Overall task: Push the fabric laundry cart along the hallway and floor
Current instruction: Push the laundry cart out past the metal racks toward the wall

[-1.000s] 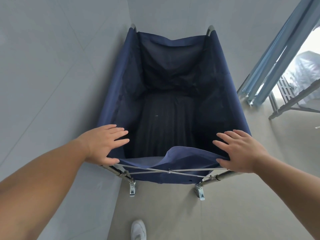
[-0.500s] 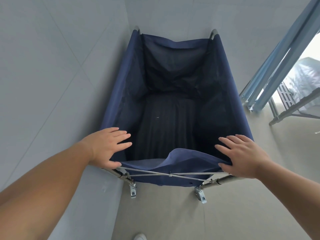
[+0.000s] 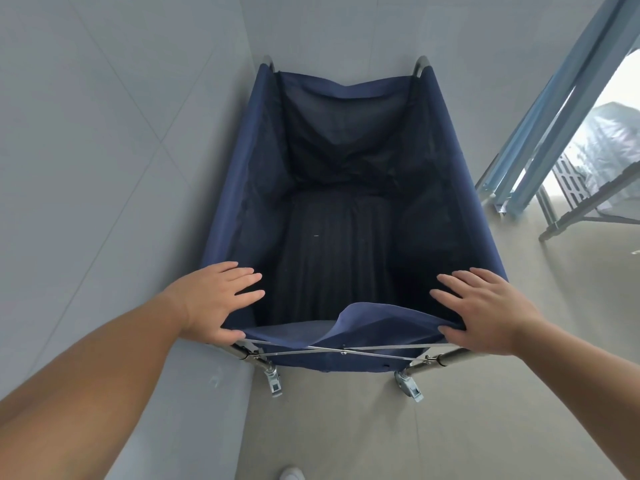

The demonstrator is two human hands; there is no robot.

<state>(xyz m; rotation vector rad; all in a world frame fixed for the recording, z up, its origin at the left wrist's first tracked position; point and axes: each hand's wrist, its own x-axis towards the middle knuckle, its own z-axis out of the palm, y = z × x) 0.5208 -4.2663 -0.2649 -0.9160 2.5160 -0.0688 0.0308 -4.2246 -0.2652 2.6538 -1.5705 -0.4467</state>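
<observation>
The navy fabric laundry cart (image 3: 460, 188) stands on a metal frame with castors (image 3: 410, 388), its left side against the wall and its far end close to the wall ahead. Its dark inside looks empty. My left hand (image 3: 216, 299) lies flat on the near left corner of the rim, fingers spread over the opening and thumb along the near edge. My right hand (image 3: 485, 310) lies flat on the near right corner in the same way. The near fabric edge (image 3: 363, 317) sags between my hands.
A grey tiled wall (image 3: 104, 168) runs along the left and meets another wall ahead. At the right, a blue-framed door or window (image 3: 540, 133) and a metal rack (image 3: 568, 216) stand on the beige floor (image 3: 519, 427). My white shoe (image 3: 291, 474) shows at the bottom edge.
Both hands have stayed on the near corners of the cart. The cart has edged slightly lower and to the right in view. My shoe has stepped back into view.
</observation>
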